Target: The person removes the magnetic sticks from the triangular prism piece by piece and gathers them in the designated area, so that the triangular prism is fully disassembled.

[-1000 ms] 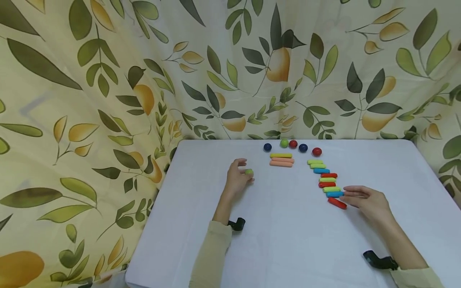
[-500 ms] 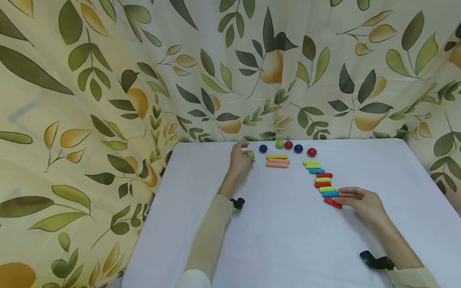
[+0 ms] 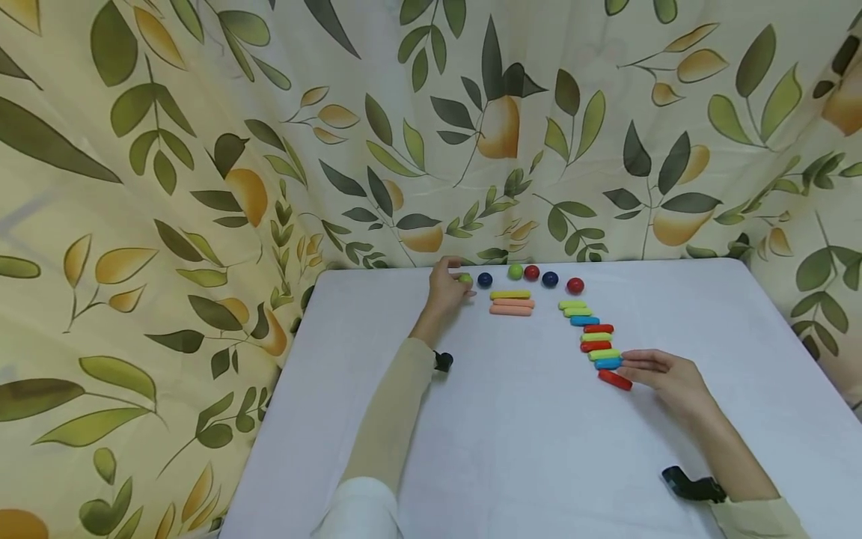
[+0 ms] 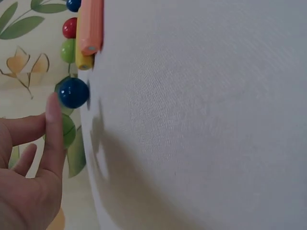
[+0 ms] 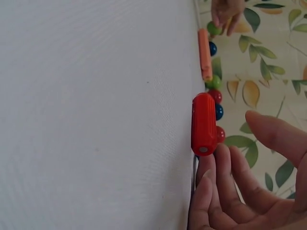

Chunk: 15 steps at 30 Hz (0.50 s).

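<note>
At the back left of the table, my left hand (image 3: 443, 294) pinches a light green ball (image 3: 465, 278) between thumb and fingers. Just right of it lies a dark blue ball (image 3: 485, 280), close by the fingertip in the left wrist view. My right hand (image 3: 676, 382) has its fingers extended, with the tips at the right ends of a blue stick (image 3: 608, 364) and a red stick (image 3: 615, 380). That red stick is the nearest of a slanting column of red, blue and yellow-green sticks (image 3: 595, 337). In the right wrist view its rounded body (image 5: 204, 124) hides most of the others.
Along the back edge sit another green ball (image 3: 515, 272), a red ball (image 3: 531, 272), a dark blue ball (image 3: 549, 279) and a second red ball (image 3: 575, 285). A yellow stick (image 3: 510, 295) and two salmon sticks (image 3: 510, 311) lie before them. Leaf-patterned cloth (image 3: 377, 135) hangs behind the white table (image 3: 512, 434).
My left hand has carried the green ball toward the back edge, up beside the dark blue ball. My right hand stays by the near end of the stick column. The head view has shifted slightly.
</note>
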Available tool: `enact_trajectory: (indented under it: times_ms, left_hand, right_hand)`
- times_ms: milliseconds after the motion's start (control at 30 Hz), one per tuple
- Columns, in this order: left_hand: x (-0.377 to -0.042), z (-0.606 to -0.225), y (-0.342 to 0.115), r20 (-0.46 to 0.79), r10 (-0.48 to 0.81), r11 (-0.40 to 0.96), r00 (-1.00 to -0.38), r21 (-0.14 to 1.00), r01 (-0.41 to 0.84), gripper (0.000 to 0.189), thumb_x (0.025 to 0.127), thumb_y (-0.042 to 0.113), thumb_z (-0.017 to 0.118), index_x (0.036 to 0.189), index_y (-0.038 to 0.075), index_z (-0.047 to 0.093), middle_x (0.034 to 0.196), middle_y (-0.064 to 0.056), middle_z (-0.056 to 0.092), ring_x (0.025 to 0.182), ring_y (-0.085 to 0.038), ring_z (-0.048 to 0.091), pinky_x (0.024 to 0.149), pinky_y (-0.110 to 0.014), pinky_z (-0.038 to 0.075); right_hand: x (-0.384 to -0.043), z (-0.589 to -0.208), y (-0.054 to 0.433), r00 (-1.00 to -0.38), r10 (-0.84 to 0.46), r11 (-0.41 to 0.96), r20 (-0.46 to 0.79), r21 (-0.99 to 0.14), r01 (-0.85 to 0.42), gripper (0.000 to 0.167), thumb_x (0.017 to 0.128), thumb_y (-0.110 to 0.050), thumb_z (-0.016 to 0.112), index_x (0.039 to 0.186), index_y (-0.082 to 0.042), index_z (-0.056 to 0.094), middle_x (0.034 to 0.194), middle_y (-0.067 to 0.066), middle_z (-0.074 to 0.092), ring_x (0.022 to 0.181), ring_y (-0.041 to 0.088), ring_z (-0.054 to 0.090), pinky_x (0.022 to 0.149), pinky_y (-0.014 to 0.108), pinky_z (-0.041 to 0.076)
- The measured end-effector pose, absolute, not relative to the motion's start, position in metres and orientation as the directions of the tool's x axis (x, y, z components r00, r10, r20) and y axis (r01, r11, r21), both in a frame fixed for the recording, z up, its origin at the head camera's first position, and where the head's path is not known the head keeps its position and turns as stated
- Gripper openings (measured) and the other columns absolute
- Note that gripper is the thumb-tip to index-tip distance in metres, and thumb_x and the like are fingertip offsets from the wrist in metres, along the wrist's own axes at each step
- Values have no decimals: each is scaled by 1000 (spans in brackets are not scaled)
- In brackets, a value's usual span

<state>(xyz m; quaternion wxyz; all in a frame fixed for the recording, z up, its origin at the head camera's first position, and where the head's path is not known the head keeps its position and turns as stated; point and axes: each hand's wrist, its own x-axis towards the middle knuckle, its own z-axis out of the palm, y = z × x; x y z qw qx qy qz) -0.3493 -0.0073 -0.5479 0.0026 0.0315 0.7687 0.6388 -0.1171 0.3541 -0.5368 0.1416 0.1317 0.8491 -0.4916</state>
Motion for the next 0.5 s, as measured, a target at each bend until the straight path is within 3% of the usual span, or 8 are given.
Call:
enact_trajectory:
  times_ms: [233, 367, 500]
  left_hand:
    - [-354, -554, -1, 13, 62, 176, -998, 984, 24, 65, 82, -26, 65, 142, -7, 50, 147, -23, 48, 118, -31, 65, 71, -35, 64]
    - [-355, -558, -2, 17, 65, 216, -998, 976, 31, 65, 79, -27, 65, 140, -8, 51, 146, -23, 47, 112, -30, 66, 70, -34, 64]
    - [-355, -561, -5, 1, 54, 269, -999, 963, 15, 66, 77, -26, 69, 138, -8, 53, 137, -27, 55, 96, -35, 73, 65, -32, 64]
  right_hand:
    - [-116, -537, 358, -914, 83, 432, -396, -813, 391, 78, 97, -55, 69, 150, -1, 49, 144, 22, 58, 135, 42, 45, 104, 66, 41]
    - [-117, -537, 358, -913, 83, 442, -398, -807, 392, 79, 97, -57, 68, 151, -1, 49, 146, 25, 55, 134, 42, 45, 100, 61, 44]
    - [-118, -537, 358, -914, 85, 440, -397, -808, 392, 79, 98, -57, 67, 151, -1, 48, 148, 27, 52, 133, 42, 45, 96, 54, 45]
